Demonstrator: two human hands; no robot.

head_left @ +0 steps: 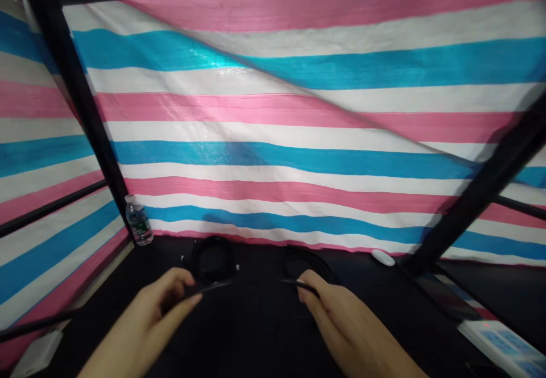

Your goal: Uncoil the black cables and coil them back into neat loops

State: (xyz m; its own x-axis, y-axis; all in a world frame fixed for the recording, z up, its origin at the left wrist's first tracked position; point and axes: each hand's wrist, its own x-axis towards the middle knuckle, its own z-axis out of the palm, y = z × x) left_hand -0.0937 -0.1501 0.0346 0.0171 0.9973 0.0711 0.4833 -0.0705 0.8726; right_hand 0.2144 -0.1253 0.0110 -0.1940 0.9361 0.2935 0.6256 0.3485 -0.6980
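My left hand [157, 315] pinches a black cable [213, 287] between thumb and fingers, low on the dark table. My right hand [336, 321] grips a black cable length [298, 282] the same way. Both lengths run inward towards the middle, where black on black hides whether they join. Just beyond my left hand lies a coil of black cable [213, 260], with small white bits at its sides. Another black cable coil [305, 264] lies beyond my right hand.
A water bottle [139, 220] stands at the table's far left corner, and a white oval object [383, 257] lies at the far right. Black metal frame posts [482, 187] and striped pink, white and blue tarpaulin [273, 105] enclose the table.
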